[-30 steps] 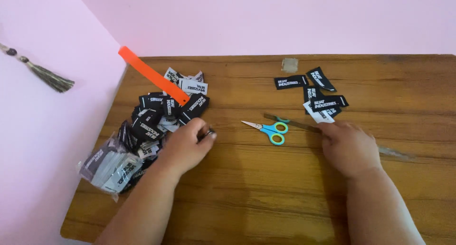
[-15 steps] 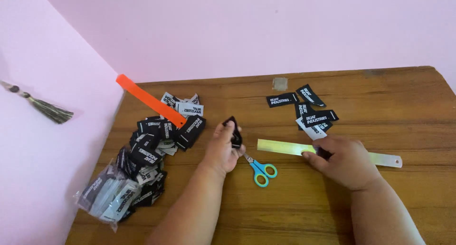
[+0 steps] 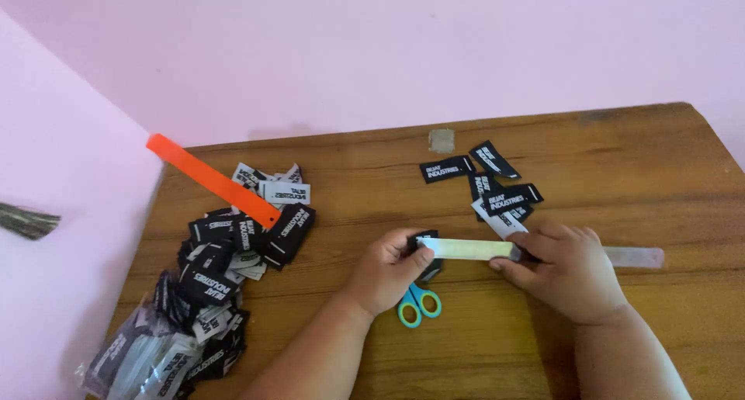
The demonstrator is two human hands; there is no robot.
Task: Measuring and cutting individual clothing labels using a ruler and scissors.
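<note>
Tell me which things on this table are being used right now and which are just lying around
In use:
left hand
right hand
black label
clear ruler

Lying about:
blue-handled scissors
orange strip
big label pile
small label group

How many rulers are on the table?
2. The orange ruler lies at the left over the label pile. The clear ruler is at centre, held by the left hand and right hand. None seem hidden.

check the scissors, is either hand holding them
No, the scissors lie on the table under the left hand, which pinches a black label.
</note>
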